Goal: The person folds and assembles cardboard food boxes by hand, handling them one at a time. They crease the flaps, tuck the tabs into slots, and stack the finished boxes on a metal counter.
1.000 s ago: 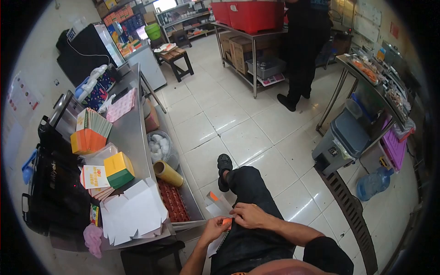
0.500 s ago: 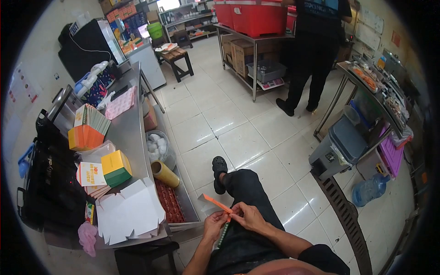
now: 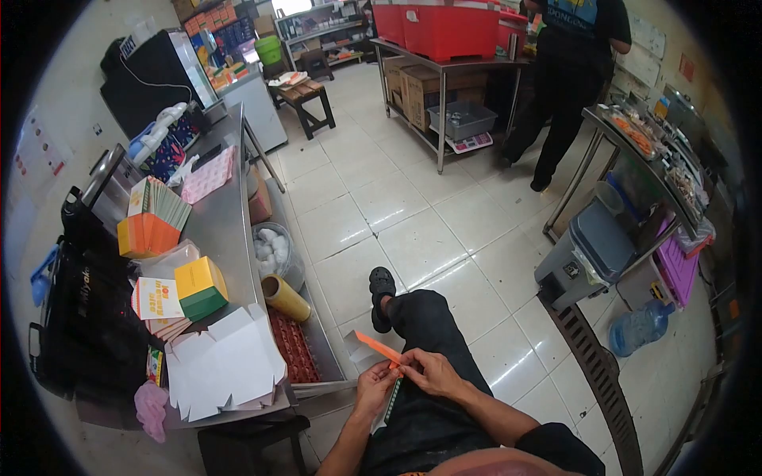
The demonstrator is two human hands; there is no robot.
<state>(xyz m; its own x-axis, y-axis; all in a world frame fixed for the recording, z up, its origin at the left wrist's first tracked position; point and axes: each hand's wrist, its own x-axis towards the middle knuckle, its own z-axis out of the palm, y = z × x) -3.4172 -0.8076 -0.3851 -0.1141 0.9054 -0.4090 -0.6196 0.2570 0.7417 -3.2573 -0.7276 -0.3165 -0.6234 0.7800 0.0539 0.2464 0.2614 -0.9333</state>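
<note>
Over my lap, both hands are pinched on a cardboard box blank [image 3: 376,346] with an orange flap and a green patterned edge. My left hand [image 3: 376,386] grips it from the left, near where the orange and green parts meet. From the right, the fingers of my right hand [image 3: 432,373] press the same spot. A pale flap of the blank sticks out past my left hand, and my fingers cover its middle. On the steel table to the left lie a stack of white box blanks [image 3: 226,369] and a yellow and green stack of box pieces [image 3: 202,288].
A black case [image 3: 83,317] and orange boxes [image 3: 151,236] share the steel table [image 3: 230,230]. Below are a roll of film [image 3: 286,300] and a tub [image 3: 278,254]. A grey bin [image 3: 583,254] and water bottle [image 3: 640,327] stand right. Another person [image 3: 559,87] is near red containers [image 3: 436,30].
The other person has stepped to the right, away from the red containers. My hands stay nearly in place, and the orange flap has shifted slightly.
</note>
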